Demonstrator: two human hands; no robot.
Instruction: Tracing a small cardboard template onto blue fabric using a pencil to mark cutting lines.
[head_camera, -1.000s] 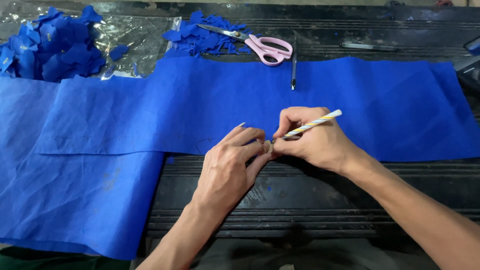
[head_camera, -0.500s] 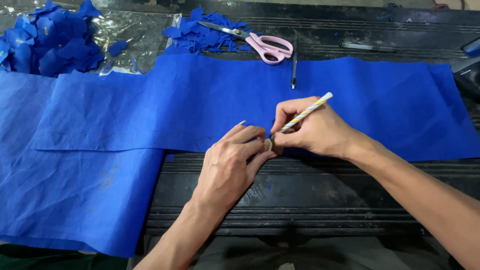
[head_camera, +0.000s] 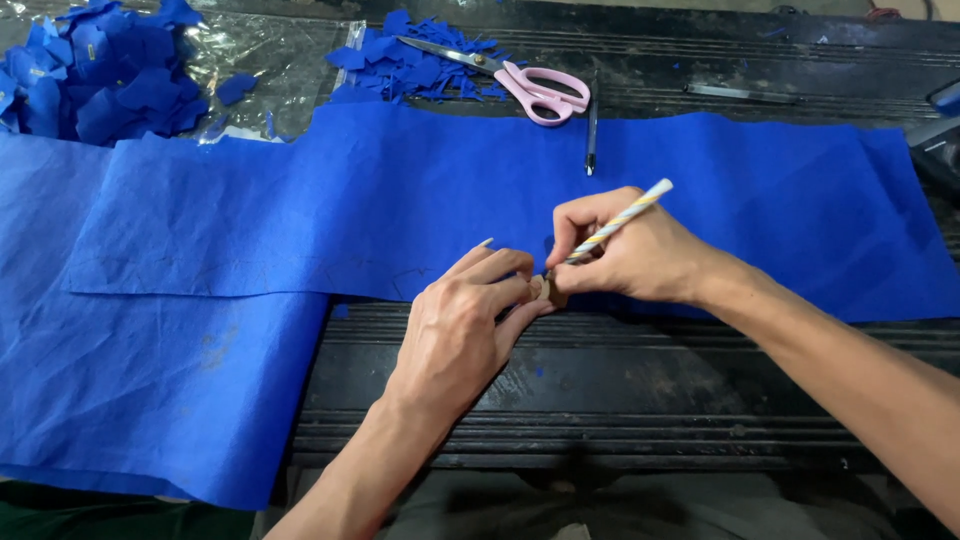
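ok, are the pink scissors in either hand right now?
No. The pink scissors lie at the far edge of the blue cloth, while the right hand grips a striped pencil.

Two hands: left hand (head_camera: 455, 325), right hand (head_camera: 620, 255); one striped pencil (head_camera: 618, 220); one pink scissors (head_camera: 530, 85); two scrap piles (head_camera: 110, 75).

Only a clear, crinkled plastic bag (head_camera: 270, 70), perhaps packaging, at top left under blue fabric scraps (head_camera: 100, 75).

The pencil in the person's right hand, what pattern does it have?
The pencil is pale with diagonal stripes, yellowish and bluish; the head view shows it.
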